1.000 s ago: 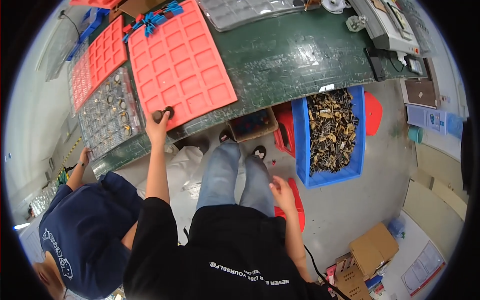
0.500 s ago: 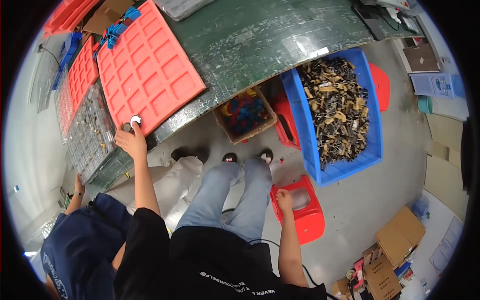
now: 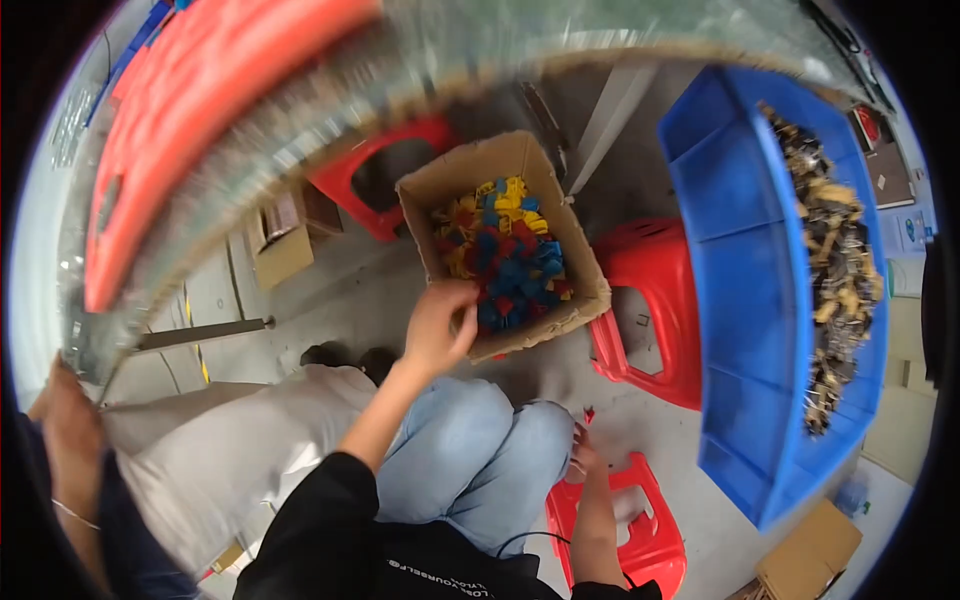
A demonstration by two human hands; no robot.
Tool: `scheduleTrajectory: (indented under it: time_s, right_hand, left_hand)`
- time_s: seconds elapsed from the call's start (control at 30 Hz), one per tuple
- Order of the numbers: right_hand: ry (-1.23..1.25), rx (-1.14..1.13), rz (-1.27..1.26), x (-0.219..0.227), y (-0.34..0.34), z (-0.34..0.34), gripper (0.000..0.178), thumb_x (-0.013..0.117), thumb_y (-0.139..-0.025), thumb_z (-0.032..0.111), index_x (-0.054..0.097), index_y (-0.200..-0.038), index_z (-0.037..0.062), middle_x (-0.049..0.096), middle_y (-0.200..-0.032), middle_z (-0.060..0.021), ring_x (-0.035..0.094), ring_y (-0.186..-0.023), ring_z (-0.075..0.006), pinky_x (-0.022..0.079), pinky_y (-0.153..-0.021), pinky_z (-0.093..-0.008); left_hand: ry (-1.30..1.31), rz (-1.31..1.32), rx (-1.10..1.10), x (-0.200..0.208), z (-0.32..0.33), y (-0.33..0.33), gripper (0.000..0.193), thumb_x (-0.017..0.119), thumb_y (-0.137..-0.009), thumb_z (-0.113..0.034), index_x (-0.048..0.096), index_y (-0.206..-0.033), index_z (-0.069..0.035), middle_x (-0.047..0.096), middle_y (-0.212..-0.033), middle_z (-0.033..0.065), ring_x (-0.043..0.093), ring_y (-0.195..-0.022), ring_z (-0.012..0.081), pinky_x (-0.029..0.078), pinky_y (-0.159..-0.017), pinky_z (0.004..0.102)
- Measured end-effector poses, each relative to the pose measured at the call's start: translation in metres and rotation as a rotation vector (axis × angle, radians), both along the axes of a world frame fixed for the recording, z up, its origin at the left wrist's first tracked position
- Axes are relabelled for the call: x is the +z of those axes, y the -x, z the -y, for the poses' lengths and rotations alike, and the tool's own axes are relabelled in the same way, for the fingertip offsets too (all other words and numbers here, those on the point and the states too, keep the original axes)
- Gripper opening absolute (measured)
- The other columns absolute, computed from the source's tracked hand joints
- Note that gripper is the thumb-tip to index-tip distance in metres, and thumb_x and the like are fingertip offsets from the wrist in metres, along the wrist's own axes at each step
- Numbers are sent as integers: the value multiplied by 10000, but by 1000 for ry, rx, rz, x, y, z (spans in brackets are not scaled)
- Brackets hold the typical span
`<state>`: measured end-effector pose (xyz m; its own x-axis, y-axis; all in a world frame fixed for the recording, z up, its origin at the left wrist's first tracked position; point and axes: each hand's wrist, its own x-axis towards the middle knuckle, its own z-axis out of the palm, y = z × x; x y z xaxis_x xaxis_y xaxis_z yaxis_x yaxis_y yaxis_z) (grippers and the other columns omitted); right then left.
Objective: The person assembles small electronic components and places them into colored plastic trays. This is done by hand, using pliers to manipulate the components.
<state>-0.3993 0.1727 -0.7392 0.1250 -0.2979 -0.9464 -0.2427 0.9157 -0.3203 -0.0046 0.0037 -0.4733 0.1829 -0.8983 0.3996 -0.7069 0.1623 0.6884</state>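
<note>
My left hand [image 3: 437, 325] is at the near left rim of a cardboard box [image 3: 525, 160], its fingers curled beside the inner wall. Whether something is pinched in them is hidden. Inside the box lies a heap of small red, blue and yellow plastic pieces [image 3: 515, 265]. Down by my right knee is my right hand [image 3: 585, 455], fingers apart and holding nothing visible, above a red plastic stool [image 3: 650, 540].
A green worktop [image 3: 480, 90] with red grid trays [image 3: 190, 120] passes overhead, blurred. At right a large blue bin [image 3: 750, 250] holds many black and tan clips. A red stool [image 3: 655, 290] stands beside the box. A co-worker's hand [image 3: 75, 430] is at far left.
I have bent down toward the box. My left hand has left the red tray on the worktop and come down to the box. My right hand has moved lower, beside the knee.
</note>
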Motion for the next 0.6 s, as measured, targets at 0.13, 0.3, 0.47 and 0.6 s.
scheduleTrajectory:
  time_s: [0.13,0.3,0.47,0.6]
  right_hand:
    - [823,644,-183,-66,207,15,779,636,-766,102,193,-1399,197,339,-1394,-151,385,-1242,-363,320,-1011,-533]
    - [542,642,-860,-129,70,-1,820,773,-663,268,295,-1305,94,370,-1204,-203,427,-1122,-390,430,-891,-488]
    - [783,402,-901,-137,61,-5,450,662,-751,141,413,-1122,87,430,-1096,-218,525,-946,-402,474,-800,-473]
    - [746,569,-815,-127,38,14,259,617,-778,132,484,-991,72,508,-1012,-228,539,-911,-422,471,-777,-494]
  left_hand:
    - [-305,-136,-202,-119,107,38,370,518,-806,-18,567,-1137,-176,574,-1133,52,577,-976,317,491,-778,362]
    - [-505,992,-898,-212,115,38,634,693,-685,-101,481,-1223,-360,299,-1424,-4,339,-1284,329,412,-911,546]
    - [-676,866,-880,-255,137,53,701,804,-580,-188,505,-1198,-327,328,-1406,-13,354,-1275,302,391,-923,568]
    - [-714,846,-919,-248,143,43,540,781,-604,-174,574,-1096,-256,439,-1301,7,386,-1240,292,380,-927,579]
